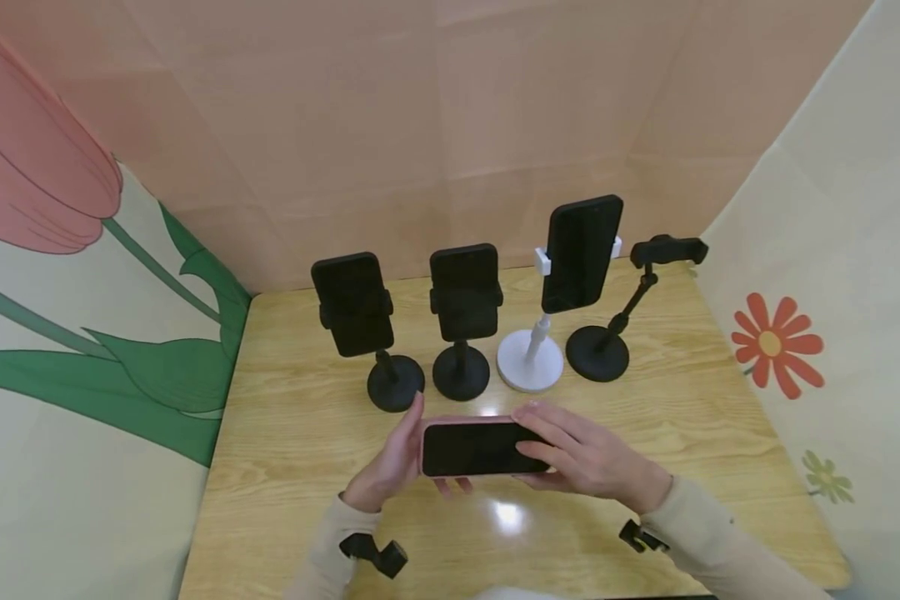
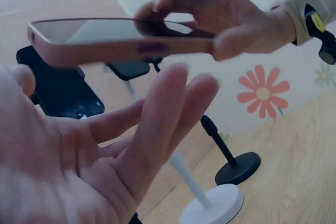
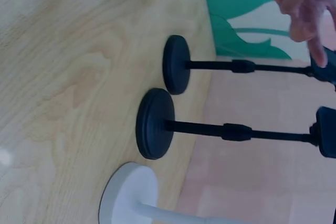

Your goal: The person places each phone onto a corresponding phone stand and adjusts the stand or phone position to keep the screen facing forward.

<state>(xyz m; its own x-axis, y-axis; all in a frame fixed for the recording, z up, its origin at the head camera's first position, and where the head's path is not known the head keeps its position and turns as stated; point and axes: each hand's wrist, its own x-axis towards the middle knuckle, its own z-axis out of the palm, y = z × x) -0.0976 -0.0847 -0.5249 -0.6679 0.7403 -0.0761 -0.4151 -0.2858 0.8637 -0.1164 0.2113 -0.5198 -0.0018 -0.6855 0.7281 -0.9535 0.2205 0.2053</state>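
Note:
A smartphone in a pink case [image 1: 468, 450] is held sideways above the front of the table, its dark screen facing up. My right hand [image 1: 592, 458] grips its right end, thumb on the near side and fingers over the far edge and screen. My left hand [image 1: 390, 462] is at the phone's left end; in the left wrist view its palm [image 2: 73, 166] faces up with fingers extended below the pink case [image 2: 100, 51]. The right wrist view shows part of the left hand [image 3: 302, 3] at the upper right, but not the phone's body.
Behind the hands stand two black phone stands [image 1: 395, 383] [image 1: 461, 372], each bearing a dark phone. A white stand [image 1: 530, 362] holds a taller black phone [image 1: 582, 254]. At right is a black stand [image 1: 598, 354] with a bare clamp [image 1: 669, 250]. Printed cloth surrounds the wooden table [image 1: 292, 500].

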